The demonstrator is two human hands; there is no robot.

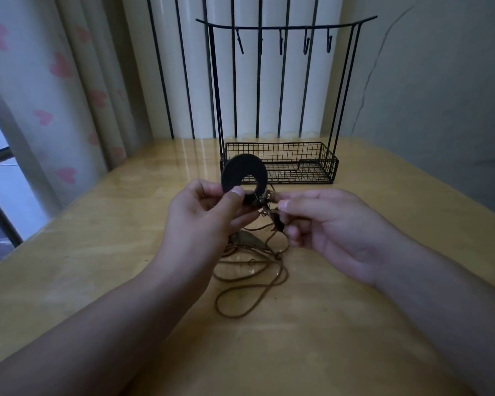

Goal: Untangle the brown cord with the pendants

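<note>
**Brown cord: knot held in the air, slack piled below**

The brown cord was half off the wooden table. Its loose loops lay heaped on the tabletop between the person's forearms, while the knotted part was lifted up between the two hands, in front of the wire jewellery stand.

The left hand pinched the black ring pendant by its lower edge, thumb on the near face and fingers curled behind it, so the ring stood upright. The right hand had thumb and forefinger closed on the small cluster of knots and beads just beside the ring; its other fingers were curled, and a dark bit of the tangle hung against them. A pale leaf-shaped pendant rested on the table under the left hand, with cord running across it.

From where I stood, the main risk looked like pulling. If the hands drew apart while the knot was still crossed, it would likely cinch tighter rather than open. The ring, gripped only at its rim, could swing or slip and twist the strands round each other again. The slack below seemed another trap: lifting higher might drag those loops up through one another, or catch them on the leaf pendant. The light was dim and the knot small, so I could not tell which strand passed over which, and working the wrong one seemed an easy mistake.
</note>
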